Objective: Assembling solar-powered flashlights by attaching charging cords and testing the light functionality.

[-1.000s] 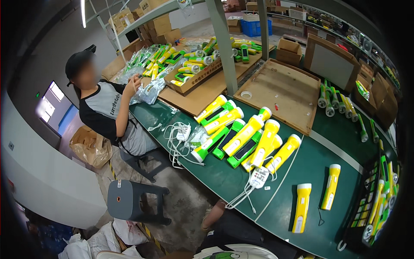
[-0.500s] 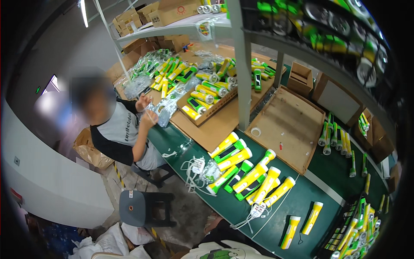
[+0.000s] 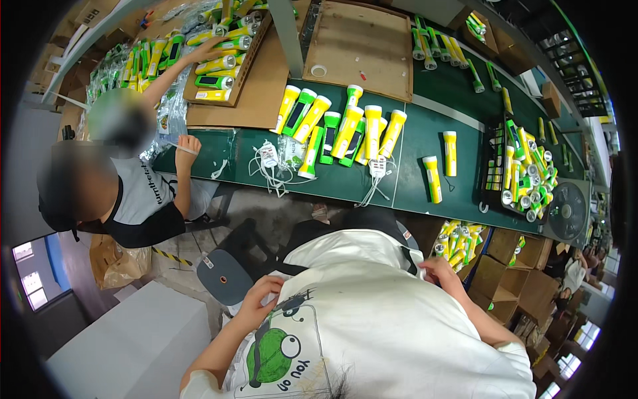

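Note:
My left hand (image 3: 261, 300) grips the side of my white T-shirt (image 3: 392, 319), close to its hem, with the fingers bent. On the other side my right hand (image 3: 440, 271) pinches the hem between closed fingers. Ahead of me on the green table (image 3: 415, 179) lie two flashlights, a yellow-and-white one (image 3: 432, 179) and another (image 3: 450, 154) with a cord loop at its end. Further left is a loose group of yellow and green flashlights (image 3: 345, 133), some with dark panels. Neither hand touches any of them.
White power strips (image 3: 268, 156) with cords lie along the table's near edge. A black basket (image 3: 490, 159) heaped with flashlights stands right. At left a co-worker's arm (image 3: 166, 76) reaches to a carton (image 3: 247, 73) of flashlights. A grey stool (image 3: 224, 276) stands at my left.
The view has swung down and toward my body. Both my hands have come into sight at the shirt. The co-worker now stretches one arm to the carton; a second head shows beside them.

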Demonstrator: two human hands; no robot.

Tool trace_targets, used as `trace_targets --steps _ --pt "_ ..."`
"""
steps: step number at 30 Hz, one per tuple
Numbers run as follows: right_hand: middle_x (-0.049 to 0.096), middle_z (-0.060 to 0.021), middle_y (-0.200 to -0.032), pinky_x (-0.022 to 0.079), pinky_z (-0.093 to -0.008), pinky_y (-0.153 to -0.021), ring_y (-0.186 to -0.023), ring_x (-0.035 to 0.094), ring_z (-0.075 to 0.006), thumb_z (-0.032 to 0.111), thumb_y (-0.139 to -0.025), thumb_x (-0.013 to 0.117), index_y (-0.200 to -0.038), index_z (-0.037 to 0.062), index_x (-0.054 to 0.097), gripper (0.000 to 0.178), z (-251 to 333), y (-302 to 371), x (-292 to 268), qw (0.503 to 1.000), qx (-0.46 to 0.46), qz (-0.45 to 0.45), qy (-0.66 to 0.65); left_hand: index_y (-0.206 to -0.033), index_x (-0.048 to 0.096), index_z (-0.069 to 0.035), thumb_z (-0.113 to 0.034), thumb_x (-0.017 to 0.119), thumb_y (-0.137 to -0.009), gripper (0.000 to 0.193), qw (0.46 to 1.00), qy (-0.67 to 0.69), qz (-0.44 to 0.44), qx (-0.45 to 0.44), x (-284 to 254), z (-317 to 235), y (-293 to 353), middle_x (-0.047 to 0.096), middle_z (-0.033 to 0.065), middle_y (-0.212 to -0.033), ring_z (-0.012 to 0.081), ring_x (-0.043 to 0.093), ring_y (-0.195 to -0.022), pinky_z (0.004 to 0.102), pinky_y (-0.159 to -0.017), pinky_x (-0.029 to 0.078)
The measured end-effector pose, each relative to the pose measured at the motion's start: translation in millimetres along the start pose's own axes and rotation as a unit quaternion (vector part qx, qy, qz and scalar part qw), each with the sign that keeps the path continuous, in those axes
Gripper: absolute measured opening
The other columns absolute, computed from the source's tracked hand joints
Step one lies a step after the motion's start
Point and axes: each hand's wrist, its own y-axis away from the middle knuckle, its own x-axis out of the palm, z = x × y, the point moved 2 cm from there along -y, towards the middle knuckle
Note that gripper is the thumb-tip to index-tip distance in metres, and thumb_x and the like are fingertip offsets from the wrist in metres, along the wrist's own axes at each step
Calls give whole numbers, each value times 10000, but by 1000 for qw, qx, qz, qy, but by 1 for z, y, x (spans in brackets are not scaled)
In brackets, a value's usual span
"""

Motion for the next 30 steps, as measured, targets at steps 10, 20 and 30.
trace_targets --steps 10,20,30 --pt "581 -77 -1064 413 -362 -878 -1015 500 -260 166 -772 677 -1088 74 637 332 24 -32 37 986 -155 66 13 -773 587 -10 70 517 -749 109 988 151 -24 -27 -33 17 20 629 84 -890 184 583 -776 273 -701 450" --pt "588 -88 -923 416 -378 -818 -914 544 -270 164 -730 626 -1007 72 619 292 21 -88 58 949 -265 46 165 -930 649 -44 -14 635 -789 144 985 -117 18 125 -30 -10 -61 555 77 -839 222 561 -703 283 -611 447" --pt "540 -86 -735 438 -360 -685 -712 534 -242 138 -698 674 -844 6 615 205 41 -88 70 864 -367 -220 266 -891 693 -75 -46 659 -727 169 970 -75 -30 230 -7 -44 -109 587 61 -930 243 547 -920 343 -833 431"
